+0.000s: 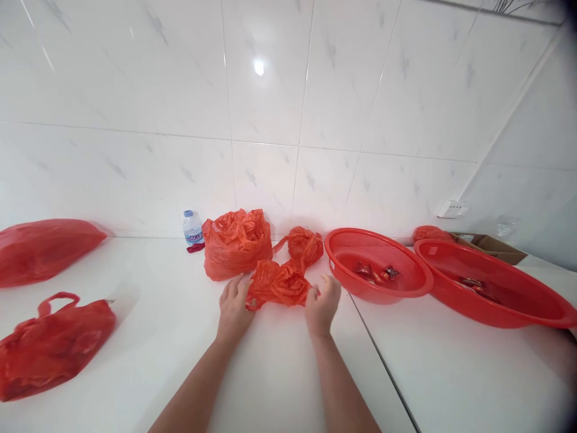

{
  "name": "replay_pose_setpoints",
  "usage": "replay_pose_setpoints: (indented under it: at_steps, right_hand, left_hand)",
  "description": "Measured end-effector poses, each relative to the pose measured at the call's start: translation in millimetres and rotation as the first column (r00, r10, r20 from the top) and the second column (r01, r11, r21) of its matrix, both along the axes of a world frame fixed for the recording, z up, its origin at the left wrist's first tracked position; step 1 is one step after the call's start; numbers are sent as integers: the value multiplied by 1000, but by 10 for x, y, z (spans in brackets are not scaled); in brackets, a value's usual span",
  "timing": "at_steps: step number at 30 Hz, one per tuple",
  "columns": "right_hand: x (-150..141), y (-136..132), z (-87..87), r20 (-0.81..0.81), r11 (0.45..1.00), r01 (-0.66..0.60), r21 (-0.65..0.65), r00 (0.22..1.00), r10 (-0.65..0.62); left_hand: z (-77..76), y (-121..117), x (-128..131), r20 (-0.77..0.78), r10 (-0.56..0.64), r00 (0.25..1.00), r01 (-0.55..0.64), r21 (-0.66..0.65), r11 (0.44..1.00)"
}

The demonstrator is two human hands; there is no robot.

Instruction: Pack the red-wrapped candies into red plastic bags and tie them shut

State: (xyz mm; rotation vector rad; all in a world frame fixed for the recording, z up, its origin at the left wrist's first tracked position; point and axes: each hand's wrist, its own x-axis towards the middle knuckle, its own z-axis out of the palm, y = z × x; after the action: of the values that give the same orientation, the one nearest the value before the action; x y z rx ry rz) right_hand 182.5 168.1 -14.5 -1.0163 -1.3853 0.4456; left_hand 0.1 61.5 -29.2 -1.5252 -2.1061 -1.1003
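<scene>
A crumpled red plastic bag [282, 285] lies on the white table between my two hands. My left hand [235, 304] is closed on its left edge, with part of the grip hidden behind the fingers. On the other side, my right hand [323, 304] pinches the bag's right edge between thumb and fingers. Just behind, a smaller red bag bundle [305, 245] touches or nearly touches it. A fuller red plastic bag [237, 245] stands behind my left hand, its top bunched up.
Two red plastic baskets [378, 293] with a few small wrapped packets [376, 273] stand to the right. A water bottle [193, 228] is by the tiled wall. Filled red bags [58, 346] lie at left. A cardboard box [491, 248] sits far right. A seam [383, 361] crosses the table.
</scene>
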Motion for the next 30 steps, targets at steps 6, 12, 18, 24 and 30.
replay_pose_setpoints:
  at_steps: [6, 12, 18, 24, 30]
  right_hand:
    - [-269, -154, -88, 424, 979, -202, -29, 884, 195]
    - [75, 68, -56, 13, 928, 24, -373, 1000, -21]
    - [210, 133, -37, -78, 870, 59, -489, 991, -111]
    - [-226, 162, -61, -198, 903, -201, -380, 971, 133]
    - [-474, 204, -121, -267, 859, -468, -209, 872, 410]
  left_hand:
    - [-1, 47, 209, -64, -180, 982, 150, -331, 932]
    - [43, -188, -89, 244, -90, 966, 157, -272, 949]
    - [191, -537, -215, 857, -36, 513, -56, 76, 996]
    - [241, -517, -204, 941, -161, 299, -35, 179, 983]
    - [170, -406, -151, 876, -166, 453, 241, 58, 969]
